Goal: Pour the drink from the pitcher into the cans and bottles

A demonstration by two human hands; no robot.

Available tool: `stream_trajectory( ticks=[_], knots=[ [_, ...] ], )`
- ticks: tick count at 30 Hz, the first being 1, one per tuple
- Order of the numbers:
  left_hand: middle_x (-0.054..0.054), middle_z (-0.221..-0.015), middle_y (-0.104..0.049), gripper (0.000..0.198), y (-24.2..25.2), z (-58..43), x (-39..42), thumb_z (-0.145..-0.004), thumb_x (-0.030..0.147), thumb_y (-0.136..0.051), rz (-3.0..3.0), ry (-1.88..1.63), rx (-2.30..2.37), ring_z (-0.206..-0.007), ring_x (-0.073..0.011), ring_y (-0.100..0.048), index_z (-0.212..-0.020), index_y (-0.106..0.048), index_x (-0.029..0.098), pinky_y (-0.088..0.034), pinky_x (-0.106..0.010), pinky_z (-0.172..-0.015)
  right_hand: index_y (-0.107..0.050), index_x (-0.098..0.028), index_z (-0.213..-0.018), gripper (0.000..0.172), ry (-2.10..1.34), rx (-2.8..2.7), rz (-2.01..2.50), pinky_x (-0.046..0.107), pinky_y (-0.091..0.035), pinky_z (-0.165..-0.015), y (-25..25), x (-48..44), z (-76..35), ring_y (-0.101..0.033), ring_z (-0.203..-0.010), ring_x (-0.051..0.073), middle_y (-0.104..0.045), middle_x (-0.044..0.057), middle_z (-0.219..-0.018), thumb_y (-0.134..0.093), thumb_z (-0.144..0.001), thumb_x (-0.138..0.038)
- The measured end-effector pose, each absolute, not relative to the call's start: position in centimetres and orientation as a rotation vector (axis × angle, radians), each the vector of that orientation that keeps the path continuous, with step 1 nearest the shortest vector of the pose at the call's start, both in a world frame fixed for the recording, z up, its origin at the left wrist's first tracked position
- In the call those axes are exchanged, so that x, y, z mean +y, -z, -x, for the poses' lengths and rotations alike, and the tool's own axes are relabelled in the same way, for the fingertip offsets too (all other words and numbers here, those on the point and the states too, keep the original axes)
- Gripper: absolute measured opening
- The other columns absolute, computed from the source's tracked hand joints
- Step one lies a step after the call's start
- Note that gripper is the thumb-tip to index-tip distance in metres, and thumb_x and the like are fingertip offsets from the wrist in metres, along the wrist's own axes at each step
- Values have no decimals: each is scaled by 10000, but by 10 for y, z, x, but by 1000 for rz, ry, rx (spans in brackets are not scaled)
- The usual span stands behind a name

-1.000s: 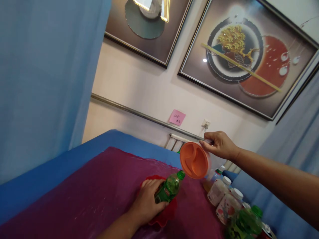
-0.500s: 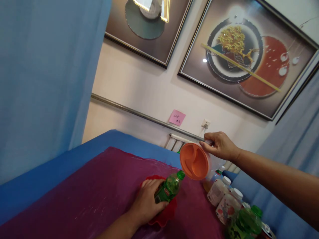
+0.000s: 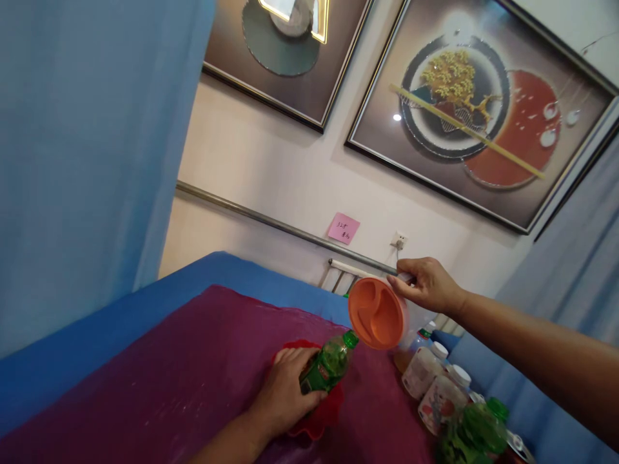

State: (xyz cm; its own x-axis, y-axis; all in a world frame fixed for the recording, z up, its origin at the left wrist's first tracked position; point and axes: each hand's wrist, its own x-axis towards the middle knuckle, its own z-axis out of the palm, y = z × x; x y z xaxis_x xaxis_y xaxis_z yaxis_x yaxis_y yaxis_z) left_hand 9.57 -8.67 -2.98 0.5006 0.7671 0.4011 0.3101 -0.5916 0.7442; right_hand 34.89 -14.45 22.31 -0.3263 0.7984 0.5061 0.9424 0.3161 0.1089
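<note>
My left hand [image 3: 287,390] is closed round a small green plastic bottle [image 3: 329,365], which leans to the right. Whether the bottle's green top is a cap or an open neck I cannot tell. Under the bottle and hand lies a red dish with a scalloped edge [image 3: 325,415], partly covered by them. With its fingers wrapped round the handle, my right hand [image 3: 428,282] holds up a translucent plastic jug with an orange lid [image 3: 378,314]. The jug is tipped so that the lid faces me, close beside the bottle's top. No liquid stream is visible between them.
A row of bottles lines the right side: white-capped bottles [image 3: 442,403] and a larger green bottle [image 3: 476,428]. A purple-red sheet [image 3: 203,361] covers the blue table [image 3: 232,270]. Blue curtains [image 3: 97,161] hang at both sides. Behind are a wall rail [image 3: 271,221] and framed pictures.
Almost nothing differs. The jug in my right hand has shifted very slightly left; my left hand and the green bottle stay in place.
</note>
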Motion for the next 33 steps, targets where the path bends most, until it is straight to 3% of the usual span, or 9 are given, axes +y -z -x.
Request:
stream_trajectory(
  ticks=[33],
  knots=[
    [-61, -1206, -725, 617, 26, -97, -89, -589, 200, -792, -2130, -1003, 889, -1158, -303, -616, -1192, -668, 243, -401, -458, -1062, -404, -221, -595, 411, 551, -2194, 1539, 239, -251, -497, -220, -149, -353, -338, -479, 101, -383, -48, -511, -525, -876, -497]
  ],
)
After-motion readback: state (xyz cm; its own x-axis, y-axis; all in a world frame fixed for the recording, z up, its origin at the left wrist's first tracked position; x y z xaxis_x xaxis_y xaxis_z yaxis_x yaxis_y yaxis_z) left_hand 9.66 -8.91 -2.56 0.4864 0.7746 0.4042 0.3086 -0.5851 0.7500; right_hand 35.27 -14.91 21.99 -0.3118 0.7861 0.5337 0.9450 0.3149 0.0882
